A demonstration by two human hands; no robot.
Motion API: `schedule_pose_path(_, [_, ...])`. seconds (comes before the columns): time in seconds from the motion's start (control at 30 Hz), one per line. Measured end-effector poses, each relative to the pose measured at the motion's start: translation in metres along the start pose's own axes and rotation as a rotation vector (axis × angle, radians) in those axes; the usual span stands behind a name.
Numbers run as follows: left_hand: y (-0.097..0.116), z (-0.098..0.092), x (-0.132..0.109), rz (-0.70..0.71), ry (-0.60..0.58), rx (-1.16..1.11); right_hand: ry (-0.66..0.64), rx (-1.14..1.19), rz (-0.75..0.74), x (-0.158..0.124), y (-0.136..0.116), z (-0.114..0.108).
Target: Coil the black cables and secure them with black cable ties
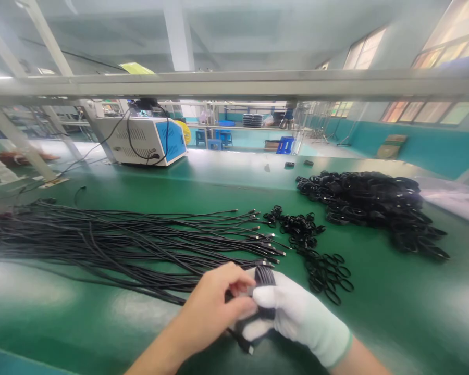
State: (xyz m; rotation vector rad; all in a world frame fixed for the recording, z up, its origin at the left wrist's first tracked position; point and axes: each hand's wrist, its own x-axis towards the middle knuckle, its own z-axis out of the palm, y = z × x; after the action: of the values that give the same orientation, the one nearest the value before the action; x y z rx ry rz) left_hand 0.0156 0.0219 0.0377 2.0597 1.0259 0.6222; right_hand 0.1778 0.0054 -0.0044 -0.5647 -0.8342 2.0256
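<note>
My right hand [297, 312], in a white glove, is closed around a coiled black cable [264, 276]. The coil's loops pass over the gloved fingers. My bare left hand [219, 297] is closed at the near side of the same coil, thumb and fingers pinched where a small connector seems to be; the exact grip is partly hidden. One plug end [246, 346] hangs below both hands. Left of the hands lie many straight black cables [172, 234], their plug ends pointing right. Beyond my right hand are small black bands [328, 271] in a loose pile.
A large heap of coiled black cables [367, 198] lies at the right on the green table [406, 307]. At the back left stands a white and blue machine [140, 140] with a black cord. A metal shelf beam [234, 83] crosses above the table.
</note>
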Motion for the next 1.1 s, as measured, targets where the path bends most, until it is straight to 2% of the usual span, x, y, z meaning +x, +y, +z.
schedule_pose_path(0.13, [0.001,-0.011,0.013,-0.058,-0.044,-0.112,0.032,-0.045,0.041,-0.006,0.001,-0.01])
schedule_pose_path(0.23, [0.0,-0.007,0.02,-0.04,-0.078,-0.118,-0.01,-0.018,0.086,-0.005,0.005,-0.012])
schedule_pose_path(0.33, [-0.005,0.003,0.022,0.016,0.003,0.006,0.004,-0.009,0.114,-0.004,0.006,-0.009])
schedule_pose_path(0.47, [-0.016,0.02,0.021,0.174,0.171,0.174,0.055,-0.019,0.125,-0.002,0.004,-0.003])
schedule_pose_path(0.57, [-0.023,0.031,0.021,0.288,0.275,0.212,0.051,-0.034,0.125,-0.001,0.002,-0.001])
schedule_pose_path(0.63, [-0.025,0.032,0.022,0.292,0.296,0.202,0.065,-0.039,0.126,-0.001,0.002,-0.002])
schedule_pose_path(0.7, [-0.023,0.024,0.024,0.211,0.224,0.154,0.08,-0.012,0.116,-0.001,0.0,-0.003])
schedule_pose_path(0.83, [-0.016,-0.01,0.042,-0.024,-0.153,-0.106,0.003,0.081,0.104,-0.002,-0.002,-0.007])
schedule_pose_path(0.9, [-0.013,-0.019,0.062,-0.039,-0.206,-0.107,-0.075,0.102,0.12,-0.003,-0.004,-0.009])
schedule_pose_path(1.0, [-0.011,-0.005,0.1,0.077,-0.108,0.121,-0.17,0.135,0.077,-0.005,-0.009,-0.013])
schedule_pose_path(1.1, [-0.008,0.03,0.134,0.168,-0.09,0.229,-0.178,0.157,-0.027,-0.009,-0.016,-0.017])
